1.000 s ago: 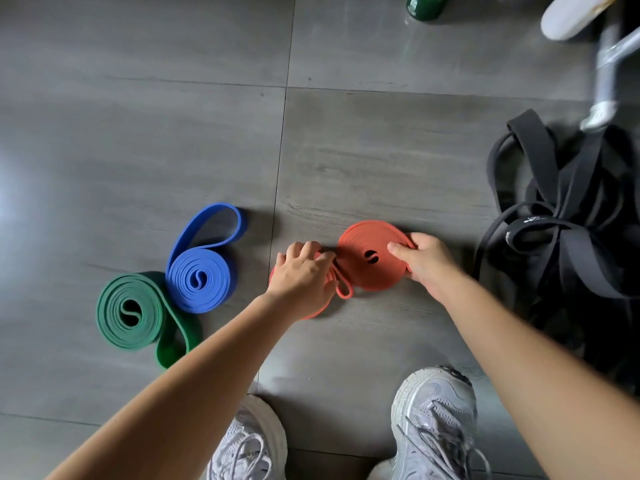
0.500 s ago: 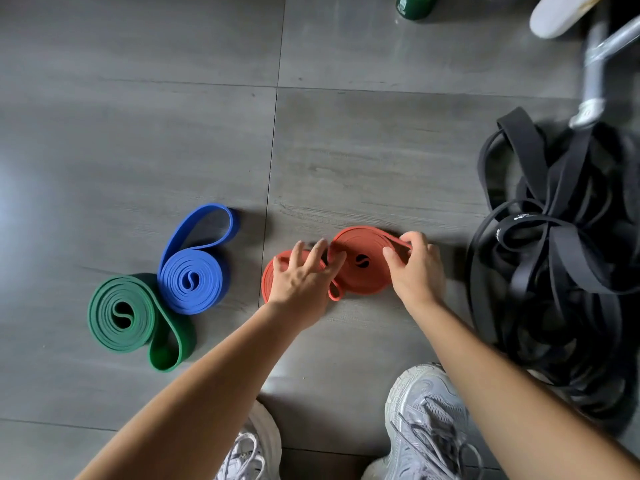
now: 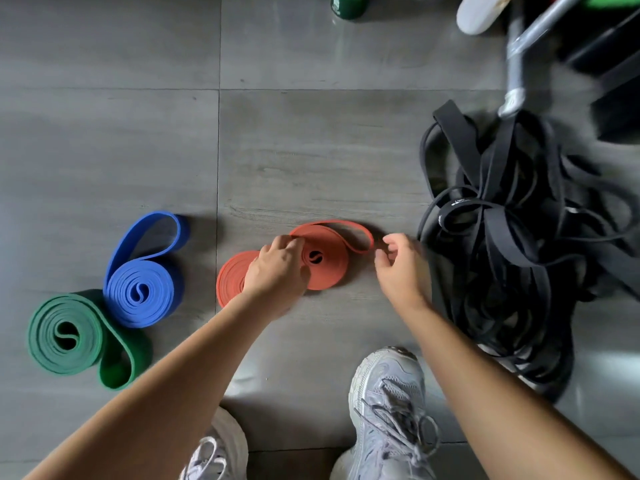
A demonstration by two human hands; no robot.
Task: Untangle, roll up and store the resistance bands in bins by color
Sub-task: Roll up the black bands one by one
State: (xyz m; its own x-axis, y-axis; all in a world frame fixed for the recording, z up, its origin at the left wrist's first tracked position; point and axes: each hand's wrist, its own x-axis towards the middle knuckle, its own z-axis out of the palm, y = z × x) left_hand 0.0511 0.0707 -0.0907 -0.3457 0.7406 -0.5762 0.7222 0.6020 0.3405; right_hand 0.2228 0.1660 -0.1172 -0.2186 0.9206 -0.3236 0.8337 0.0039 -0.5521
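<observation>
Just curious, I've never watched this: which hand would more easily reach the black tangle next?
Probably the right hand: it holds nothing and sits beside the black tangle. The left hand grips the red roll, farther from it.

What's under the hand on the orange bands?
The left hand covers parts of two rolled bands: the left orange roll peeks out one side, the right orange roll the other. Where they meet is hidden.

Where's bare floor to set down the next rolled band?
Free: the tiles beyond the blue roll and orange rolls, up to the green bottle; also the far-left tiles above the green roll. Crowded: right side, where the black tangle sits beside the right hand.
</observation>
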